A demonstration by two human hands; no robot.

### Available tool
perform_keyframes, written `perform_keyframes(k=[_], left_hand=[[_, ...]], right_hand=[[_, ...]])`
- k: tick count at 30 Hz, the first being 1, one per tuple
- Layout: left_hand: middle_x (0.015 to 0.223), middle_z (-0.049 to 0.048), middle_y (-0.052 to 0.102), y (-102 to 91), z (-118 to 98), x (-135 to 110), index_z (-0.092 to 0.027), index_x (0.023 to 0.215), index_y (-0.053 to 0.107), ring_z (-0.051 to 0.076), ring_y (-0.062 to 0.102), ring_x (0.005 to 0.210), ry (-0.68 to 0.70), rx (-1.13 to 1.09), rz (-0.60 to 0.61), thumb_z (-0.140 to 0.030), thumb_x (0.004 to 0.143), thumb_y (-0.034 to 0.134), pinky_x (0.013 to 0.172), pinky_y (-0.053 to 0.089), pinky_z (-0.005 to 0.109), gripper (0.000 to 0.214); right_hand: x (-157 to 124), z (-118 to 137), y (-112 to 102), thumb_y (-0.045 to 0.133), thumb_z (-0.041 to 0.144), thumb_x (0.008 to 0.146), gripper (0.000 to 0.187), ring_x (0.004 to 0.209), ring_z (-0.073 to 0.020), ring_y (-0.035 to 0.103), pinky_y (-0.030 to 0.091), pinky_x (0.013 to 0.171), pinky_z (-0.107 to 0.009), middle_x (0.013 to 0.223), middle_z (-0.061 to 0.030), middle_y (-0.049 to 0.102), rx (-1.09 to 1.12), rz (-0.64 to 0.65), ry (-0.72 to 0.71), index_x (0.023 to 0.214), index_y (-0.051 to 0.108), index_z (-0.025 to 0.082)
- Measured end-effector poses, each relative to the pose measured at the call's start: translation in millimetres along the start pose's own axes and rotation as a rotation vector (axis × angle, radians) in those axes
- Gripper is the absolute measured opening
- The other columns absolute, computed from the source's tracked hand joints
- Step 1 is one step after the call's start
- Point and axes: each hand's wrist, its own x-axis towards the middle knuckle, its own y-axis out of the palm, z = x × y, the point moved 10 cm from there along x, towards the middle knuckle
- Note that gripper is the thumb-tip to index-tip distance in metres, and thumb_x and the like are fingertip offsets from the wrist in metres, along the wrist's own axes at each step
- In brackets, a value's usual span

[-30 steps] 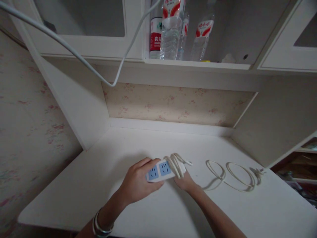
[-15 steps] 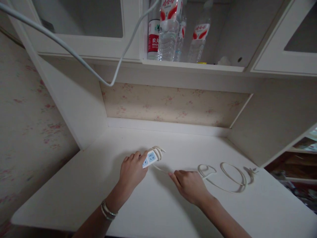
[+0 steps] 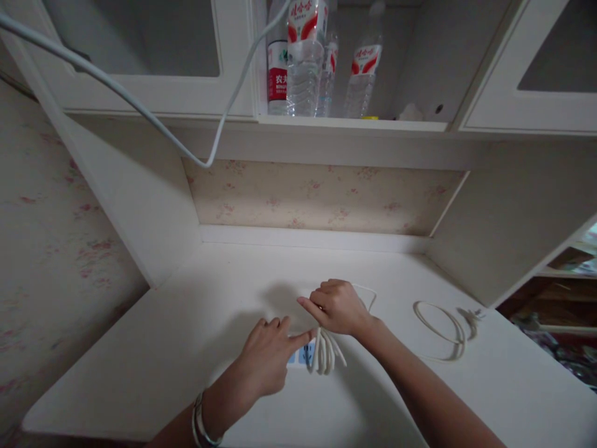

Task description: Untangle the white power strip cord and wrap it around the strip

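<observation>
Shelf bears 4 bottles; the left hand partly hides power strip.

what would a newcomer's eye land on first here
Probably the left hand, on a blue-socketed strip low in the middle, and the right hand at the cord wound around it. Next, the bottles on the shelf at the top and the cable bending across the upper left.

One power strip, one plug, four visible bottles, two cabinet doors
</observation>
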Motion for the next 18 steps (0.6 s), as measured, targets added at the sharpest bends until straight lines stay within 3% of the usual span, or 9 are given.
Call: perform_keyframes(k=[4, 10, 18], left_hand=[[0.108, 0.0036, 0.054, -11.3, -12, -6, -0.045, 0.131, 0.041, 0.026, 0.055, 0.098, 0.077, -0.080, -0.003, -0.013, 0.066, 0.060, 0.085, 0.042, 0.040, 0.076], [0.100, 0.0007, 0.055, -34.5, -15, -8, -0.042, 0.131, 0.040, 0.023, 0.054, 0.095, 0.089, -0.183, -0.066, -0.016, 0.068, 0.059, 0.077, 0.043, 0.034, 0.071], [0.102, 0.0000, 0.057, -43.9, -18, -16, -0.040, 0.130, 0.041, 0.021, 0.055, 0.095, 0.132, -0.218, -0.107, -0.022, 0.071, 0.061, 0.081, 0.041, 0.034, 0.065]], right_hand=[[0, -20, 6, 0.037, 0.041, 0.097, 0.053, 0.052, -0.0108, 0.046, 0.027, 0.060, -0.027, 0.050, -0.0022, 0.053, 0.103, -0.032, 0.103, 0.054, 0.058, 0.017], [-12, -70, 27, 0.034, 0.053, 0.094, 0.063, 0.044, -0.0081, 0.029, 0.022, 0.050, -0.025, 0.043, 0.0031, 0.033, 0.383, -0.013, 0.422, 0.042, 0.040, 0.017], [-21, -72, 58, 0.034, 0.056, 0.092, 0.061, 0.044, -0.0081, 0.033, 0.026, 0.049, -0.024, 0.043, 0.0042, 0.033, 0.682, 0.045, 0.523, 0.046, 0.043, 0.017]])
